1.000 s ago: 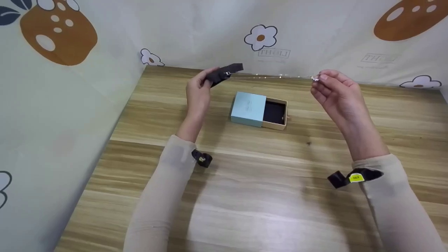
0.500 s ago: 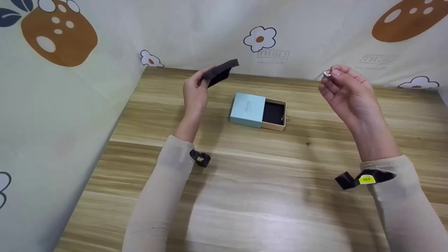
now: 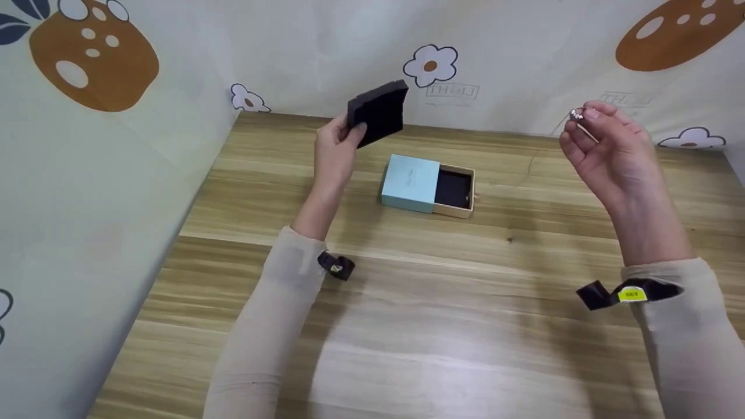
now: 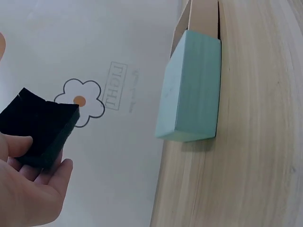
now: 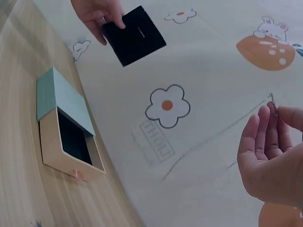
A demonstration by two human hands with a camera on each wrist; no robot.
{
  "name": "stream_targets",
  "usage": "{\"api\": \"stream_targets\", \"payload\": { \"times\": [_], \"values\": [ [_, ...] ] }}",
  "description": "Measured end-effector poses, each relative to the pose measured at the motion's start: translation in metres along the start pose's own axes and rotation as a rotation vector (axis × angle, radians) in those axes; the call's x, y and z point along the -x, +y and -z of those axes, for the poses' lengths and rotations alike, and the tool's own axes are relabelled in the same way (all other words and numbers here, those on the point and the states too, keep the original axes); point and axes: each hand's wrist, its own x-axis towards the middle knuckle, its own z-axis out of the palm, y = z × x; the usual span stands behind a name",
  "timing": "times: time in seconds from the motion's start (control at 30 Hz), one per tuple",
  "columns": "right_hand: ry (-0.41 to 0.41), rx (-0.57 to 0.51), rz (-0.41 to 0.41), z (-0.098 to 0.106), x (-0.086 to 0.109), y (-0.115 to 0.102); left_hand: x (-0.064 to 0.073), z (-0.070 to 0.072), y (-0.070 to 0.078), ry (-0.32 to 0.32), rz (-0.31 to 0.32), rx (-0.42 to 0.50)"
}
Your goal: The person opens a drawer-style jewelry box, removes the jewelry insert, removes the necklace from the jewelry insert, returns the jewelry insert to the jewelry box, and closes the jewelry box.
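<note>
My left hand (image 3: 336, 154) grips a black foam jewelry insert (image 3: 381, 115) between thumb and fingers, raised above the table. A slit shows in the face of the foam insert (image 5: 139, 35) in the right wrist view. Over on the right, my right hand (image 3: 611, 145) pinches a silver necklace (image 3: 576, 114) by its sparkling pendant. The fine necklace chain (image 5: 208, 137) trails from the fingertips in the right wrist view. Between the hands a light blue sliding gift box (image 3: 410, 181) rests on the table, its drawer (image 3: 456, 189) partly pulled out to the right with a black lining inside.
The wood-grain table (image 3: 442, 273) spreads out below both arms. A patterned sheet (image 3: 326, 64) with flowers and fruit covers the back and left sides. Each sleeve carries a black wrist strap (image 3: 634, 293).
My right hand has moved right with the necklace, whose chain has come away from the foam insert. My left hand has tilted the insert so its flat face shows.
</note>
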Motion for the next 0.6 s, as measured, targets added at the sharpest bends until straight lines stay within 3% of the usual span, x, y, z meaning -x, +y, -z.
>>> {"api": "stream_targets", "payload": {
  "times": [0.27,0.6],
  "values": [
    [0.049,-0.022,-0.018,0.013,-0.006,-0.005,0.003,-0.004,0.005,-0.064,0.048,0.175],
    [0.135,0.004,-0.019,0.032,-0.015,-0.014,0.004,-0.005,0.008,-0.063,0.079,0.196]
  ]
}}
